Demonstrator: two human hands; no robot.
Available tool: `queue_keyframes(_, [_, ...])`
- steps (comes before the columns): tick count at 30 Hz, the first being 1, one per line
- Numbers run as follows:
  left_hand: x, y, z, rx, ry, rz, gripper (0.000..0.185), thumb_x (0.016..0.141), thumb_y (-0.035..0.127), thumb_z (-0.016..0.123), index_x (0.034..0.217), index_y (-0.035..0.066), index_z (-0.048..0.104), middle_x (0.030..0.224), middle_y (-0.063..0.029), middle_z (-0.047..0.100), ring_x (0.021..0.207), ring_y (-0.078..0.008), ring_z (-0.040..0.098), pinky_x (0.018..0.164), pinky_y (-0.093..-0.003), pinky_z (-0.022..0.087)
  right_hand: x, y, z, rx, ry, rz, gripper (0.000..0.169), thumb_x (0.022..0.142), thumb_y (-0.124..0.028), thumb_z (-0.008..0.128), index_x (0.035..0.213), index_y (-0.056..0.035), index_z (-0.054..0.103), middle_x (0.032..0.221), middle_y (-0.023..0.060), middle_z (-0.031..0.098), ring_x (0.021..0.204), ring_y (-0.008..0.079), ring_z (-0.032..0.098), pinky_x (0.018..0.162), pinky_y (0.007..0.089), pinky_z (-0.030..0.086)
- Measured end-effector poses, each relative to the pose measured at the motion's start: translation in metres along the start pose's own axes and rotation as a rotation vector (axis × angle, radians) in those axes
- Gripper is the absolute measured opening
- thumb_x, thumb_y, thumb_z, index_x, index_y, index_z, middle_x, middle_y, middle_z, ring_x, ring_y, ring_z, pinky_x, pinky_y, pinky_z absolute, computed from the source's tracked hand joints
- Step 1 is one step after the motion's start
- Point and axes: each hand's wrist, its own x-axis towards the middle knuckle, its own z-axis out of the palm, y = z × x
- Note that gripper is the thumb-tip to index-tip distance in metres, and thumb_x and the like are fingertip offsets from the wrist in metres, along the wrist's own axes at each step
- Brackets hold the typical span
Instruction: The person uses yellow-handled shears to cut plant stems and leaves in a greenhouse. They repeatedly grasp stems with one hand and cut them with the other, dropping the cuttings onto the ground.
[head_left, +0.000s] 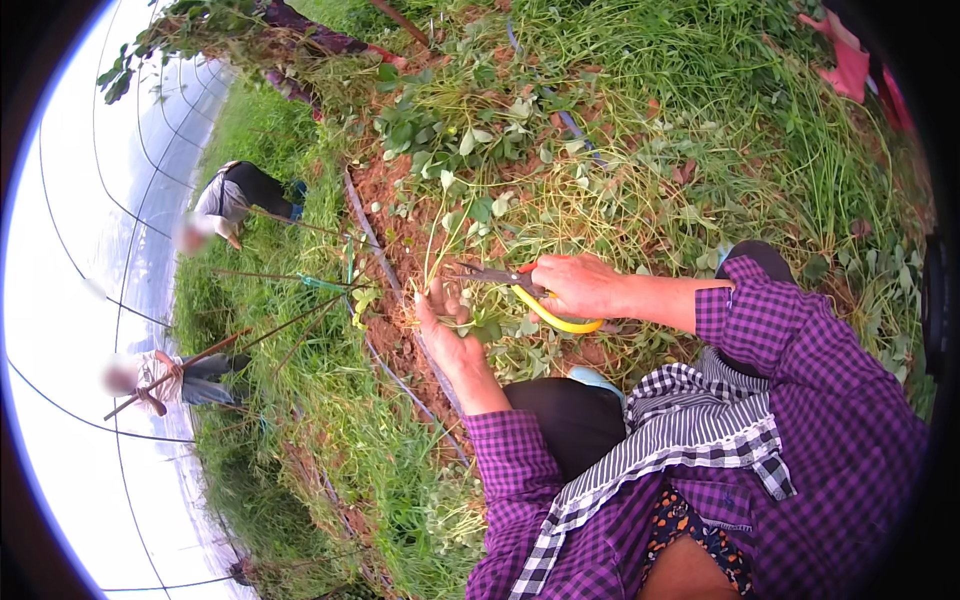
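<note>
Plant stems (430, 255) with a few leaves are pinched between the thumb and fingers of my left hand (448, 326), just above reddish soil. My right hand (574, 286) holds scissors (501, 276) with dark metal blades and handles in yellow and red. Their blades point left, with the tips close to the fingers of my left hand and the stems. The blades look slightly apart. Around both hands lie trailing stems and leaves (592, 214) on the ground.
Blue-grey hoses (371, 232) run along the soil. Thin stakes (300, 330) with green ties lean at the left. A tree trunk (322, 34) rises at the top left. Two other people (251, 187) (206, 377) are farther off, one holding a pole. A pink object (844, 64) lies at the top right.
</note>
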Motion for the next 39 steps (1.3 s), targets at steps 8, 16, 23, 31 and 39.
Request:
queue_keyframes(8, [0.006, 0.0, -0.013, -0.186, -0.058, -0.096, 0.031, 0.089, 0.029, 0.052, 0.098, 0.001, 0.061, 0.066, -0.0034, 0.055, 0.05, -0.0087, 0.043, 0.04, -0.0188, 0.034, 0.001, 0.004, 0.005, 0.123, -0.064, 0.188, 0.052, 0.077, -0.057, 0.056, 0.085, -0.0051, 0.057, 0.084, 0.0111, 0.056, 0.074, 0.029, 0.059, 0.061, 0.041, 0.047])
queue_keyframes(16, [0.01, -0.004, -0.01, -0.146, -0.03, -0.083, 0.025, 0.087, 0.028, 0.054, 0.09, 0.003, 0.06, 0.068, -0.005, 0.057, 0.051, -0.0104, 0.044, 0.039, -0.0187, 0.034, 0.0, 0.004, -0.005, 0.071, -0.002, 0.208, 0.051, 0.078, -0.057, 0.054, 0.086, -0.0074, 0.057, 0.086, 0.0117, 0.056, 0.076, 0.03, 0.059, 0.063, 0.0414, 0.047])
queue_keyframes(23, [-0.006, -0.003, 0.012, 0.017, 0.016, 0.015, 0.025, 0.089, 0.027, 0.052, 0.093, 0.003, 0.053, 0.074, -0.0049, 0.055, 0.052, -0.009, 0.045, 0.04, -0.0191, 0.035, -0.005, 0.007, -0.01, -0.012, -0.033, 0.196, 0.049, 0.079, -0.054, 0.053, 0.085, -0.0057, 0.059, 0.085, 0.0119, 0.058, 0.077, 0.0301, 0.059, 0.063, 0.0418, 0.047])
queue_keyframes(31, [0.002, 0.001, -0.003, -0.013, 0.12, 0.012, 0.022, 0.09, 0.026, 0.051, 0.091, 0.004, 0.053, 0.069, -0.004, 0.054, 0.05, -0.0089, 0.044, 0.041, -0.0192, 0.035, -0.012, -0.004, -0.016, 0.294, 0.261, -0.029, 0.034, 0.08, -0.041, 0.061, 0.087, -0.0078, 0.064, 0.093, 0.0086, 0.059, 0.075, 0.0248, 0.058, 0.062, 0.0355, 0.047])
queue_keyframes(39, [-0.016, -0.011, 0.022, 0.368, -0.142, 0.218, 0.014, 0.084, 0.018, 0.062, 0.09, 0.006, 0.057, 0.062, 0.0006, 0.052, 0.05, -0.0078, 0.045, 0.044, -0.0199, 0.036, 0.017, 0.021, -0.062, 0.089, 0.714, 0.005, 0.021, 0.078, -0.023, 0.065, 0.092, -0.008, 0.066, 0.102, 0.0061, 0.057, 0.084, 0.0224, 0.058, 0.071, 0.0326, 0.048])
